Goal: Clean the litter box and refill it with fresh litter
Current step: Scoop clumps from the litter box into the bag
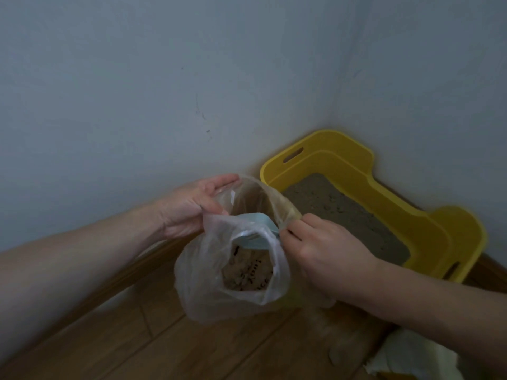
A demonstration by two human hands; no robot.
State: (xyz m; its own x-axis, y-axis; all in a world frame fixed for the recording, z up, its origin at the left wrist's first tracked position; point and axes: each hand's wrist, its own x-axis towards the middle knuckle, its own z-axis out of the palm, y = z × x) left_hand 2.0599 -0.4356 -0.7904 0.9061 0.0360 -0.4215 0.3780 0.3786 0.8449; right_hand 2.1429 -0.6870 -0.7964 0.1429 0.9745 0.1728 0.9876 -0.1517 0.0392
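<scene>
A yellow litter box (411, 215) sits in the room's corner on the floor, with grey-brown litter (343, 212) inside. In front of it hangs a clear plastic bag (208, 275) holding brownish clumps at the bottom. My left hand (189, 207) grips the bag's left rim. My right hand (323, 248) pinches the right rim, and a pale blue scoop (258, 231) pokes out beside its fingers, its head down inside the bag. Whether the right hand also holds the scoop's handle is hidden.
Grey walls (164, 78) meet behind the litter box. Wooden floorboards (192, 349) run along a skirting board at the left. A crumpled pale plastic bag (411, 357) lies at the bottom right beside my right forearm.
</scene>
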